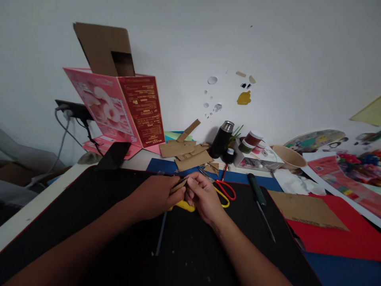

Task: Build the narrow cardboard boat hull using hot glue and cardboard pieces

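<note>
Over the black mat [125,254], my left hand [156,196] pinches a small piece of brown cardboard [179,185]. My right hand [203,194] has its fingers closed on the other end of that piece, so both hands meet around it. Below them lies a yellow-handled tool [185,205], partly hidden by the hands; a thin grey-blue rod [161,234] shows at its left. Just beyond my right hand are scissors [228,190] with red and yellow handles, their blades pointing away toward cardboard scraps [195,159].
A dark green-handled pointed tool [256,190] lies on the right, beside flat cardboard [309,208] on red paper [357,238]. Behind stand a black thermos [220,141], paint jars [252,139] and a bowl [288,158]. A phone [114,155] and a pink box [139,111] are at left.
</note>
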`<state>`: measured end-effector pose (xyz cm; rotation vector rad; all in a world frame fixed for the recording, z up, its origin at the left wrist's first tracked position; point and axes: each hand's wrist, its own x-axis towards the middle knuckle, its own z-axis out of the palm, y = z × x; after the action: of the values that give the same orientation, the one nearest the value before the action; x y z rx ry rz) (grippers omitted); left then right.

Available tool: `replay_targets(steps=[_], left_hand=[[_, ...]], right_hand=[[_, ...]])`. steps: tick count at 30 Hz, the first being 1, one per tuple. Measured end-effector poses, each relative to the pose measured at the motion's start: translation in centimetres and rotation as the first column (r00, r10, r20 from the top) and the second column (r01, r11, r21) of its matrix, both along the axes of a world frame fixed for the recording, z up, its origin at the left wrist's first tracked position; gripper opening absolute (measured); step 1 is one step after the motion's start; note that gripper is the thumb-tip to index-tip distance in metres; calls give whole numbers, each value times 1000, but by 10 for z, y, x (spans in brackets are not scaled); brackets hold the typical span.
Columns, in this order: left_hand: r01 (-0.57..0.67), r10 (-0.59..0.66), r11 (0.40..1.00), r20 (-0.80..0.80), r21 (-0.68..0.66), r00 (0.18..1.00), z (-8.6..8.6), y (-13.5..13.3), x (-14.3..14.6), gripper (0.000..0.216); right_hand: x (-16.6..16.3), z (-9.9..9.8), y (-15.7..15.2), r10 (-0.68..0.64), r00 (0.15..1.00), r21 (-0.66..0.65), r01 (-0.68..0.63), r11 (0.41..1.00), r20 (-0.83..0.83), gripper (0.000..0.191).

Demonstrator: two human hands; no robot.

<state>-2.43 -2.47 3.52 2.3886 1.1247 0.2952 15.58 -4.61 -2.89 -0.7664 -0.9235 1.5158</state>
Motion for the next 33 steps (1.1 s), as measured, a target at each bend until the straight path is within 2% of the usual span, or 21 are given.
replay_targets(steps=[3, 7, 11, 20, 33], left_hand=[[-35, 42, 995, -71, 90, 997, -1, 1, 1, 31], [-100, 159, 971, -273, 217, 949, -2, 2, 3, 33], [-69, 183, 952, -379, 297, 907, -1, 1, 5, 34], [-8, 144, 945, -396, 326, 907, -5, 1, 6, 40], [10, 107, 942, -328, 336, 939, -14, 2, 5, 36]], right_hand=[[1, 2, 1, -11, 1000, 11, 11, 1000, 2, 34], [4, 2, 2, -44, 998, 39, 43, 998, 34, 32], [5, 0, 3, -88, 993, 61, 83, 995, 83, 33], [4, 0, 2, -79, 981, 115, 59, 992, 178, 33], [2, 0, 1, -85, 976, 87, 69, 994, 201, 33]])
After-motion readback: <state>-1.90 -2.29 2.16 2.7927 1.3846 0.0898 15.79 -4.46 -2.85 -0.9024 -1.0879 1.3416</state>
